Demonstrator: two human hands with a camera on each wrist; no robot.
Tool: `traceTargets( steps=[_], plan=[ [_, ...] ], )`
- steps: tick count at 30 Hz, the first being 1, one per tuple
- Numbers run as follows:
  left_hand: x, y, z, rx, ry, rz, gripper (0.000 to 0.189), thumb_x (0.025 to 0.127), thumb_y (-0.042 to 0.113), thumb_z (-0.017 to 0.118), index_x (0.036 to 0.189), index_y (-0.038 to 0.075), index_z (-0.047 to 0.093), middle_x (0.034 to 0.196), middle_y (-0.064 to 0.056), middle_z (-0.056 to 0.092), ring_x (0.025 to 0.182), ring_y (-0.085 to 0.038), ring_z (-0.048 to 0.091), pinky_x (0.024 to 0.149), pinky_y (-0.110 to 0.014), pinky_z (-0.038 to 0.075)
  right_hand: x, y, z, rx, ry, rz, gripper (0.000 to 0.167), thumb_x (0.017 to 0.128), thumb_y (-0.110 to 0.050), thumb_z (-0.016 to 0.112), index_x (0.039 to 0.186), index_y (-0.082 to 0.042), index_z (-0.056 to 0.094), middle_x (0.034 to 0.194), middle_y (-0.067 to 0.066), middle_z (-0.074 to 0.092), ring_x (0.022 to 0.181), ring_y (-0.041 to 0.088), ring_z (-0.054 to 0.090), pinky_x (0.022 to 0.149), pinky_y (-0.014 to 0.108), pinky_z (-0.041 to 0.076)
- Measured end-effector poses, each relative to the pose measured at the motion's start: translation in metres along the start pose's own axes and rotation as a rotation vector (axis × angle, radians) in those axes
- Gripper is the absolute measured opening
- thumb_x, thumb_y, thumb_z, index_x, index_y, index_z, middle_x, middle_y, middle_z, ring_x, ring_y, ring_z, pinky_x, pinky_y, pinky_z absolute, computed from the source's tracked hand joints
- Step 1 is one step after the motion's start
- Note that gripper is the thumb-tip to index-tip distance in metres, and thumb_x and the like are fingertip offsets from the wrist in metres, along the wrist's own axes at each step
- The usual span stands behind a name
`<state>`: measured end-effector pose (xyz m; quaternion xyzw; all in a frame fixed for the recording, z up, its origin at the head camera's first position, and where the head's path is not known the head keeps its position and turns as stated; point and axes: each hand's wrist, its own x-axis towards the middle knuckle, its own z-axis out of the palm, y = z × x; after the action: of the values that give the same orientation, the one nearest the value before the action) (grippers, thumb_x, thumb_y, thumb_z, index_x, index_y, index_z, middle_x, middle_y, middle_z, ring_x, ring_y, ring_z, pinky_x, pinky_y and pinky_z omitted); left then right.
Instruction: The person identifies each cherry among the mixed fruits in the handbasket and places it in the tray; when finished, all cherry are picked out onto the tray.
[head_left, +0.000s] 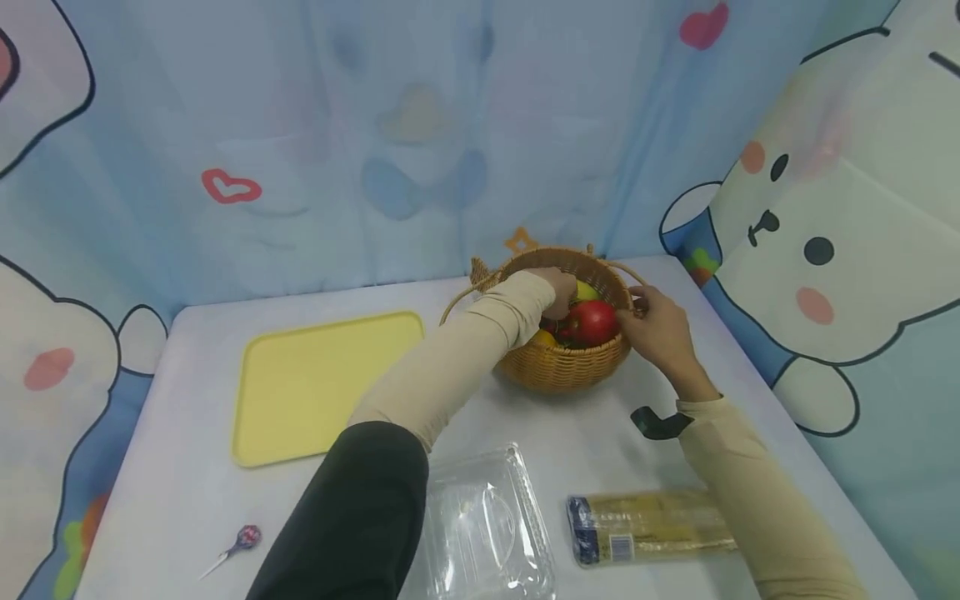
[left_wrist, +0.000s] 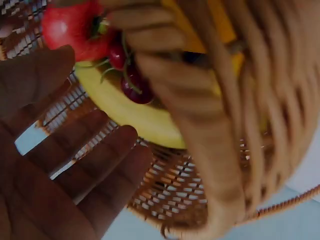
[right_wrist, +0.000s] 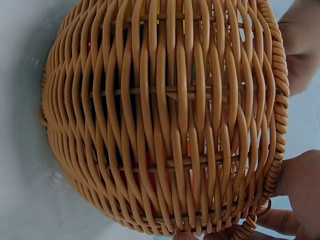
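A round wicker basket (head_left: pixel 558 367) stands at the back right of the table, filled with fruit. A red apple (head_left: pixel 592 323) lies near its front rim, with a yellow-green fruit (head_left: pixel 585 292) behind it. Inside the basket, the left wrist view also shows a banana (left_wrist: pixel 130 117) and dark red cherries (left_wrist: pixel 136 90). My left hand (head_left: pixel 561 292) reaches over the rim among the fruit; its fingers (left_wrist: pixel 107 165) are extended and apart, close to the banana and apple. My right hand (head_left: pixel 660 333) grips the right side of the basket's rim, near the handle, thumb outside.
A yellow tray (head_left: pixel 322 383) lies to the left. Nearer the front are a clear plastic container (head_left: pixel 487 525), partly behind the left sleeve, and a gold-and-blue package (head_left: pixel 645 525) under the right forearm. A wrapped lollipop (head_left: pixel 247 536) lies front left. A printed curtain (head_left: pixel 315 250) borders the table.
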<state>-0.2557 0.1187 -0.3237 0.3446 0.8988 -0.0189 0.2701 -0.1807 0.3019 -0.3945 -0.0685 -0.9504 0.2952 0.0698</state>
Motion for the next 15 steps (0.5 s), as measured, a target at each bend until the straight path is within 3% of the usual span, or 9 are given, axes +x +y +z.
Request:
traceTargets(
  steps=[5,8,11,15],
  plan=[
    [0.01,0.005,0.0,0.024,-0.185,-0.052,0.022,0.105,0.019,0.036,0.111,0.017,0.057,0.108,0.003,0.051,0.083,-0.01,0.042,0.068,-0.023,0.037,-0.002,0.004,-0.001,0.001,0.001,-0.012,0.051,0.096,-0.019,0.052,0.138,0.009,0.047,0.126,0.037,0.057,0.111,0.05,0.059,0.082,0.061,0.055],
    [0.014,0.004,0.003,0.069,-0.222,-0.072,0.022,0.106,0.02,0.034,0.112,0.017,0.055,0.111,0.003,0.049,0.083,-0.01,0.041,0.067,-0.023,0.037,-0.001,0.005,0.0,-0.008,0.01,-0.017,0.051,0.096,-0.019,0.053,0.138,0.009,0.048,0.125,0.036,0.058,0.111,0.049,0.059,0.083,0.061,0.054],
    [0.018,0.0,0.01,0.067,-0.189,-0.074,0.025,0.105,0.02,0.036,0.118,0.017,0.058,0.111,0.003,0.051,0.084,-0.01,0.042,0.069,-0.023,0.036,0.002,0.004,0.0,-0.016,0.012,-0.021,0.05,0.096,-0.02,0.052,0.138,0.008,0.048,0.124,0.036,0.058,0.11,0.049,0.059,0.082,0.06,0.055],
    [0.022,-0.008,0.026,0.018,-0.056,-0.03,0.026,0.106,0.019,0.042,0.124,0.015,0.06,0.114,0.001,0.061,0.086,-0.012,0.047,0.071,-0.024,0.038,0.004,0.004,-0.001,-0.023,0.008,-0.027,0.05,0.096,-0.02,0.052,0.138,0.008,0.048,0.124,0.035,0.059,0.11,0.048,0.059,0.082,0.06,0.055]
  ],
)
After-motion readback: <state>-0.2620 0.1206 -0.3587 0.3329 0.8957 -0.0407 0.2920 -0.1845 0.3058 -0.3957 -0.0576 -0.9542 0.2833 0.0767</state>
